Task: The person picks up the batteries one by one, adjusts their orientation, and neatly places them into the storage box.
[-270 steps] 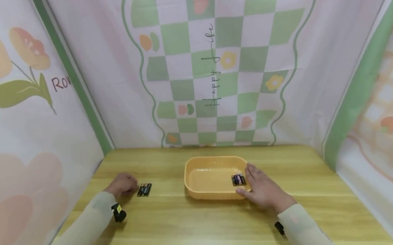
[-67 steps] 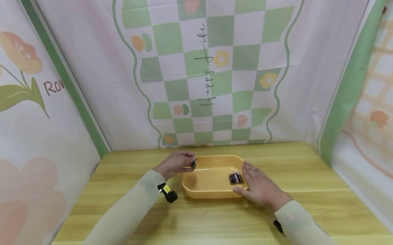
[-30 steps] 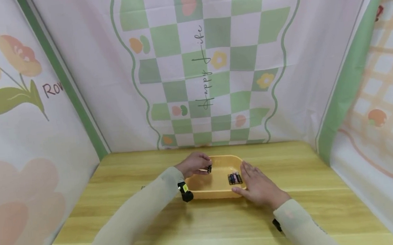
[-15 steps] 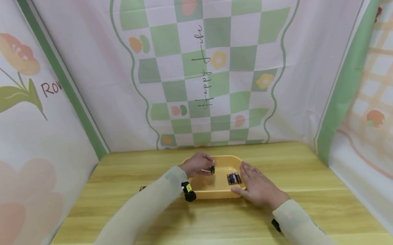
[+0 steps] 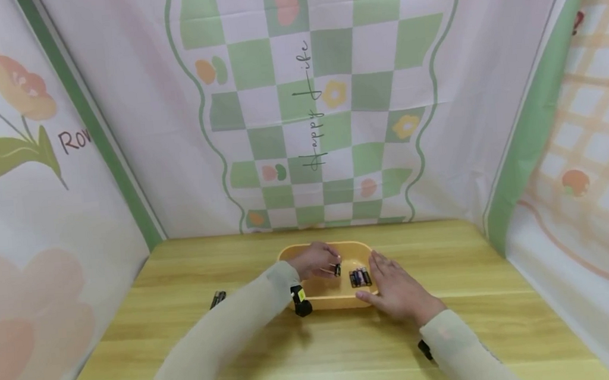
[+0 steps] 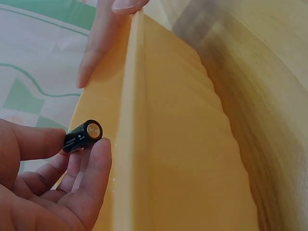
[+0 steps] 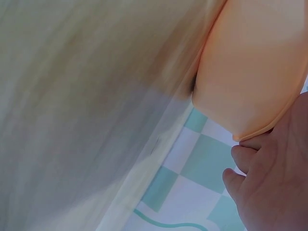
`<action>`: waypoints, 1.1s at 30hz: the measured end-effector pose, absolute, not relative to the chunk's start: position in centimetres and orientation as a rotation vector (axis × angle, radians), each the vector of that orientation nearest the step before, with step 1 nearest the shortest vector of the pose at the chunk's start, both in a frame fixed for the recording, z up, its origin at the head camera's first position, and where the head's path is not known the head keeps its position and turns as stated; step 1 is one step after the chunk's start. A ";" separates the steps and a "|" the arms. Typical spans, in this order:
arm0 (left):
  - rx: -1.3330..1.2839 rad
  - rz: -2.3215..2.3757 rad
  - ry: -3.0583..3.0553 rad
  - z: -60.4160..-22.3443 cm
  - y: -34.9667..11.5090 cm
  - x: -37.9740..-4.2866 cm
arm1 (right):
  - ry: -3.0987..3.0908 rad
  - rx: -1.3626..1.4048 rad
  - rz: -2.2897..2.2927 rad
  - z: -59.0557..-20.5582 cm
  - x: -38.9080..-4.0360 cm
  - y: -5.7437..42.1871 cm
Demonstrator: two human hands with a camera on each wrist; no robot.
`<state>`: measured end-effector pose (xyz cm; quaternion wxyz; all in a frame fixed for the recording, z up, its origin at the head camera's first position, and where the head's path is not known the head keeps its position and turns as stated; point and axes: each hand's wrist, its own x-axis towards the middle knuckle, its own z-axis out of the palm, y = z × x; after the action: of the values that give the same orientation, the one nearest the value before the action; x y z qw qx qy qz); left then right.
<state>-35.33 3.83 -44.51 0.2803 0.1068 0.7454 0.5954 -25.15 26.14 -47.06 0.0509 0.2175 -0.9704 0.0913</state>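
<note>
My left hand (image 5: 315, 259) is over the yellow plastic tray (image 5: 329, 302), pinching one small black battery (image 6: 83, 136) between thumb and fingertips. The left wrist view shows its round metal end facing the camera. Several dark batteries (image 5: 360, 277) lie side by side inside the tray at its right end. My right hand (image 5: 401, 293) rests on the tray's right end, fingers straight along the rim and thumb over the front corner. On the table to the left are more black batteries (image 5: 218, 298), partly hidden by the left sleeve, so their number cannot be told.
Everything stands on a light wood-grain table (image 5: 318, 362). A green-and-white checked curtain (image 5: 310, 124) hangs behind its far edge, with printed cloths at both sides. Black wrist cameras (image 5: 301, 302) are strapped to the wrists.
Earlier my left hand was by the batteries on the left table; it has carried one battery rightward over the tray, lately closer to those inside. The right hand has stayed on the tray.
</note>
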 end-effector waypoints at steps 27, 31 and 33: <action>0.167 1.615 2.052 -47.7 6.6 -35.8 | -2.939 0.694 0.258 -47.0 -25.2 26.1; 0.143 1.629 2.060 -47.8 6.9 -35.9 | -2.939 0.699 0.249 -47.0 -25.4 26.1; 0.136 1.626 2.062 -47.8 7.0 -35.8 | -2.938 0.701 0.240 -47.1 -25.5 26.2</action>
<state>-35.83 7.02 -47.81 0.2533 0.0501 0.7587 0.5981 -25.49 26.19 -47.10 0.0559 0.2309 -0.9681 0.0792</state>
